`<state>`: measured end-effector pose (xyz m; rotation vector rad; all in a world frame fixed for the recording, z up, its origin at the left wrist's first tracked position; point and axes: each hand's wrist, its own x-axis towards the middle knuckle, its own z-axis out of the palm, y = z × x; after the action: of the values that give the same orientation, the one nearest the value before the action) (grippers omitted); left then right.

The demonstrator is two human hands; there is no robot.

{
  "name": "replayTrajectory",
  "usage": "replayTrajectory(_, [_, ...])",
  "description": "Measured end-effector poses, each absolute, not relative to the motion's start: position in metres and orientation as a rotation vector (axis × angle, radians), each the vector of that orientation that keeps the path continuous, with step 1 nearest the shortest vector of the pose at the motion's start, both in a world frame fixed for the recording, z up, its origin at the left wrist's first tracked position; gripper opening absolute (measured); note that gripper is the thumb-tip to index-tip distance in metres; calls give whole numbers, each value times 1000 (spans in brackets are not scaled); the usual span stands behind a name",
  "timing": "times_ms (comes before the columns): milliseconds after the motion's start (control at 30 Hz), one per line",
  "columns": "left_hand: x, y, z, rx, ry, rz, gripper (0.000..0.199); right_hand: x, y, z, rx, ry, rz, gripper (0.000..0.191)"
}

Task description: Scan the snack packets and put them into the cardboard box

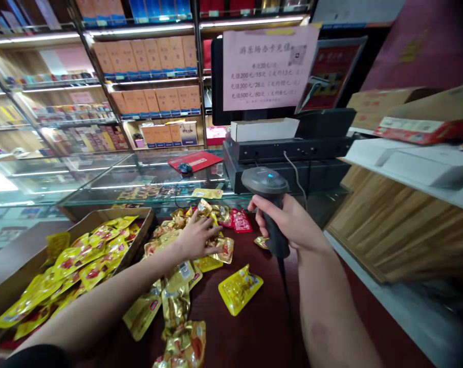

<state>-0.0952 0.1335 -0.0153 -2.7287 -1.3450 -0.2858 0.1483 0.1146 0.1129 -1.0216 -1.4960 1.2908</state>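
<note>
At the left an open cardboard tray [146,229] stands on the dark bench [250,332], filled with yellow packets [96,250] whose long axes mostly slant from lower left to upper right; their print is too small to read. Just beside it, the left hand [200,236] lies palm down with fingers spread over a heap of gold packets [175,301], touching those near its far end. The heap's packets point every which way, though several at the near end lie lengthwise toward the wearer, and the lettering on them is unreadable. Right of the heap, 1 loose yellow packet [240,291] lies flat and apart, its long axis running from lower left to upper right. Beyond it, at the heap's far right edge, sits a red packet [241,221] with pale, illegible print. Above, a pink sign [265,74] reads 游乐场办卡充值, with lines including 200元/15次, 300元/28次 and 500元/60次. Farthest right, the right hand [300,225] is wrapped around the handle of a black scanner [265,180], held above the bench. The handle is nearly upright, its foot leaning slightly right; the head is uppermost, a blue light showing on top.
</note>
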Motion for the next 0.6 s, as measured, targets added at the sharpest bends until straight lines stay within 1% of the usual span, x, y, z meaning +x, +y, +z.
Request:
replayTrajectory(67, [-117, 129, -3, -2725, -1310, -285, 64, 139, 113, 111, -998, -1541, 1301, 35])
replayTrajectory(167, [-146, 125, 16, -2667, -1329, -292, 52, 129, 112, 106, -958, -1597, 1317, 35])
replayTrajectory(233, [-163, 124, 26, -2612, -1400, -322, 49, 124, 112, 104, -959, -1622, 1320, 35])
replayTrajectory(300, [-178, 125, 31, -2570, -1472, -360, 46, 120, 112, 102, -966, -1632, 1326, 35])
replayTrajectory(433, [-196, 130, 31, -2500, -1628, -415, 33, 116, 110, 101, -954, -1628, 1353, 34])
replayTrajectory(533, [-198, 133, 28, -2463, -1750, -421, 36, 114, 109, 102, -959, -1621, 1353, 34])
replayTrajectory(600, [-195, 132, 27, -2435, -1772, -506, 40, 113, 109, 102, -974, -1610, 1347, 34])
